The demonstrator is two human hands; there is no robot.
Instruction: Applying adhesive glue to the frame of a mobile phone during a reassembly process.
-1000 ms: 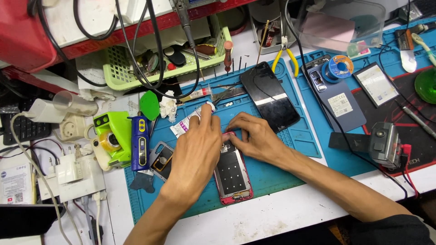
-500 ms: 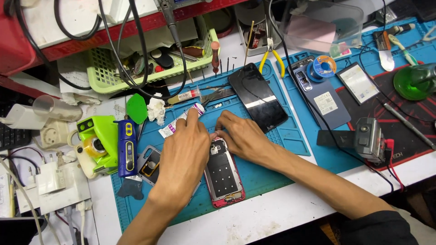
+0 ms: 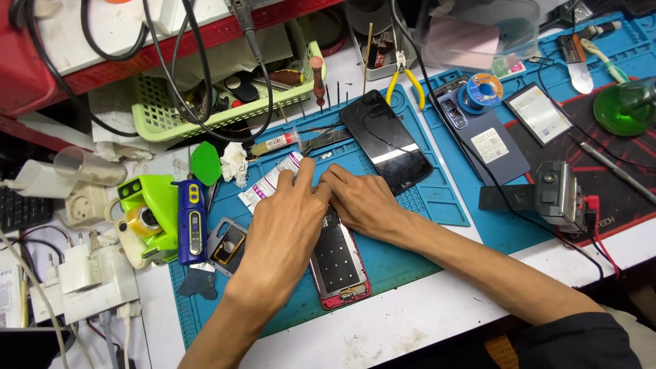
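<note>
Both hands, L (image 3: 283, 229) & R (image 3: 365, 201), on opened phone (image 3: 339, 263), mat-centre.

The top half of the opened phone (image 3: 339, 263) is hidden under the left hand (image 3: 283, 229) and the right hand (image 3: 365, 201) — what the fingertips press there cannot be seen. The red shelf (image 3: 41, 75) and the keyboard (image 3: 17, 208) are cut off by the edges. The little parts in the green basket (image 3: 225, 113) are too small and tangled to tell apart.
</note>
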